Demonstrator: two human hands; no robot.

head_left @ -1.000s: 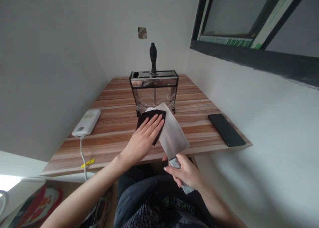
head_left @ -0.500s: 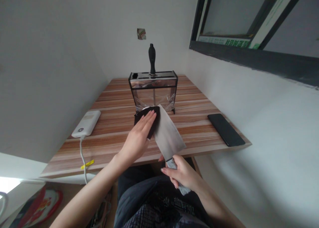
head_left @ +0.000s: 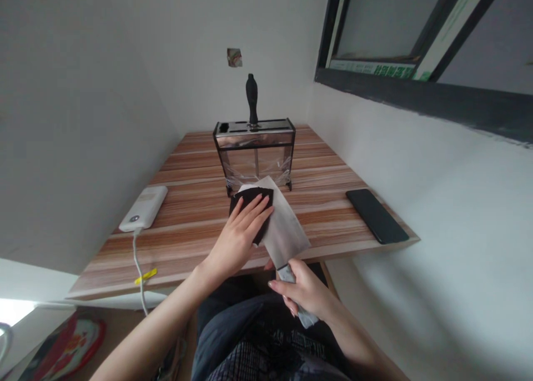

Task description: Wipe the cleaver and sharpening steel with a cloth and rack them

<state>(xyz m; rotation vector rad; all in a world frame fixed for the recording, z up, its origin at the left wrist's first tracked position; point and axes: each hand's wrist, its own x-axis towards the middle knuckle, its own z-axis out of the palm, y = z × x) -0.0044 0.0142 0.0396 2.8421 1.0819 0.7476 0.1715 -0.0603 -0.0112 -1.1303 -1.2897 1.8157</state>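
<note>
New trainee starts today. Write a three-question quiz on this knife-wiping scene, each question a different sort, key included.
1. True or false: the right hand grips the cleaver by its handle.
2. What does the left hand press on the blade? A) a white sponge B) a black cloth C) a paper roll
3. Fill in: one black handle stands in the ___ behind the blade.

Key: 1 true. 2 B. 3 knife holder.
</note>
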